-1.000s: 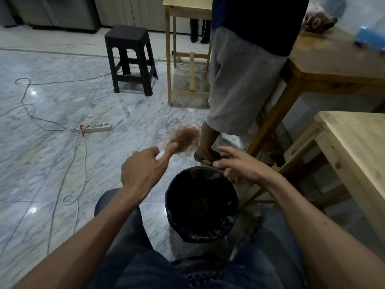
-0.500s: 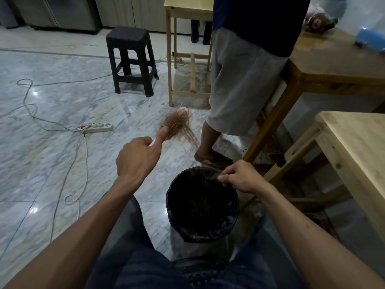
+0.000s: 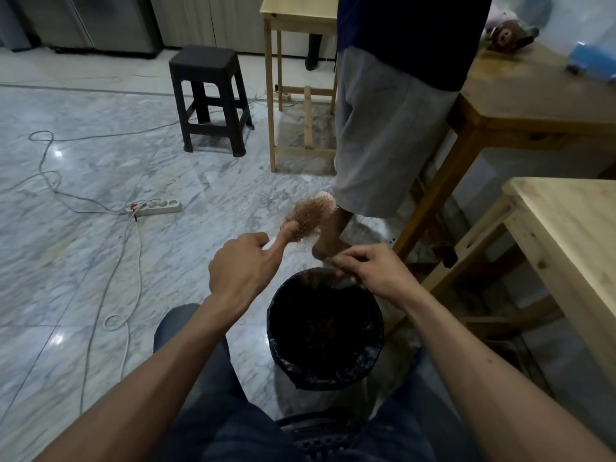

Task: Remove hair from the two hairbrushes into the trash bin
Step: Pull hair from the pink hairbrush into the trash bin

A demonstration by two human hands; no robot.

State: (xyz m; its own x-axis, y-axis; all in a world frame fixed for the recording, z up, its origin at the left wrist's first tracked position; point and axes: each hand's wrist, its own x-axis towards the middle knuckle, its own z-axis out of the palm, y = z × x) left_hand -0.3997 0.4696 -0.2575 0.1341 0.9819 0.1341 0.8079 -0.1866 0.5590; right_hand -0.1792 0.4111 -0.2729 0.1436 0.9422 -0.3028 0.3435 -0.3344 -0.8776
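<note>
My left hand (image 3: 245, 266) grips the white handle of a hairbrush (image 3: 311, 213), thumb stretched along it. The brush head is matted with reddish-brown hair and points up and away, above the far left of the trash bin. The black-lined trash bin (image 3: 375, 355) stands on the floor between my knees, with dark hair inside. My right hand (image 3: 370, 270) hovers over the bin's far rim, fingers curled and pinched together; thin strands seem to be between the fingertips, but I cannot make them out for sure. Only one hairbrush is in view.
A person in grey shorts (image 3: 383, 135) stands just beyond the bin, one foot close to it. Wooden tables (image 3: 573, 235) line the right side. A black stool (image 3: 210, 98), a power strip (image 3: 156, 207) and loose cables lie on the marble floor to the left.
My right hand pulled hair off the brush and came down to the bin's rim, where it now sits with loosened fingers. My left hand lifted the brush up and away.
</note>
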